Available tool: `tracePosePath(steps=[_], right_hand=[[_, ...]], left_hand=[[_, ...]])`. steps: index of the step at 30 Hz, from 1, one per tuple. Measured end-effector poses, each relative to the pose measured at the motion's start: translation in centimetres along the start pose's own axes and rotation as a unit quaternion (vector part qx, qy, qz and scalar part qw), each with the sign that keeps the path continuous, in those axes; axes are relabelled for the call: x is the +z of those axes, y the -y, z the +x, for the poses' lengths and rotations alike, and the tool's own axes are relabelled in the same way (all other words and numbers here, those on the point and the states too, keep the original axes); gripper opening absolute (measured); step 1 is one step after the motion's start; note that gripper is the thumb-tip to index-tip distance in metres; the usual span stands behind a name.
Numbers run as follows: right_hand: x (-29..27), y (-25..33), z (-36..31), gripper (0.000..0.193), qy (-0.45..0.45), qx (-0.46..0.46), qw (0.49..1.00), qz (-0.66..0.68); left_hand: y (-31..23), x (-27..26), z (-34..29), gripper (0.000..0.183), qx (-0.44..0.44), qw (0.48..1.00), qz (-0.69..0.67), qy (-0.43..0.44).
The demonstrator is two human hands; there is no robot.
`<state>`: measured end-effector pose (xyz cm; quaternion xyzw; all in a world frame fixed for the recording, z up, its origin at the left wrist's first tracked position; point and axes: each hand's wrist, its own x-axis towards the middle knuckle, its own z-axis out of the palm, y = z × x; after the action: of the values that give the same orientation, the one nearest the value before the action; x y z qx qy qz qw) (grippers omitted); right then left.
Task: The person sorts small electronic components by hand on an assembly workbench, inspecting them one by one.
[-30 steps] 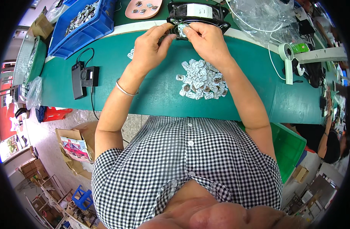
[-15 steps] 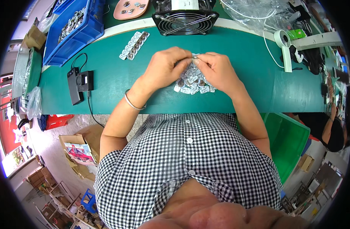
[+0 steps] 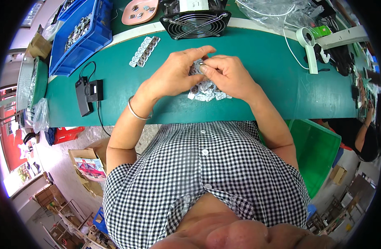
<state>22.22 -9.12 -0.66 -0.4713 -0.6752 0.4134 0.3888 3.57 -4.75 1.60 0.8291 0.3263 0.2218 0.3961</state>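
Pinching one small silvery packet (image 3: 197,66) between them, the left hand (image 3: 178,74) and right hand (image 3: 227,76) meet fingertip to fingertip, wrists bent inward, above the packet pile (image 3: 207,92) on the green table (image 3: 273,74).

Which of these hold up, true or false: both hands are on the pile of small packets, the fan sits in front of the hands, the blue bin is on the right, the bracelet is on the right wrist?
1. Both the left hand and right hand are at the pile of small packets: true.
2. The fan stands beyond the hands: true.
3. The blue bin is on the right: false, it is far left.
4. The bracelet is on the right wrist: false, left wrist.
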Motion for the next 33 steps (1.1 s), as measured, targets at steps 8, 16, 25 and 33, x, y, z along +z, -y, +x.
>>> tracePosePath(steps=[8, 16, 25, 33], right_hand=[[-1.3, 1.3, 1.4, 0.023, -0.02, -0.039, 0.998, -0.049], [-1.5, 2.0, 1.6, 0.026, 0.046, 0.041, 0.994, 0.092], [-1.2, 1.4, 3.3, 0.031, 0.03, 0.105, 0.99, 0.094], [-0.7, 2.3, 4.1, 0.03, 0.001, 0.079, 0.997, 0.026]], left_hand=[[0.7, -1.3, -0.2, 0.055, -0.009, 0.999, -0.049, 0.008], [1.7, -3.4, -0.3, 0.027, -0.002, 0.974, -0.182, 0.133], [2.8, -2.4, -0.3, 0.022, 0.013, 0.993, -0.021, -0.116], [3.5, -1.6, -0.2, 0.03, 0.133, 0.945, 0.202, -0.221]])
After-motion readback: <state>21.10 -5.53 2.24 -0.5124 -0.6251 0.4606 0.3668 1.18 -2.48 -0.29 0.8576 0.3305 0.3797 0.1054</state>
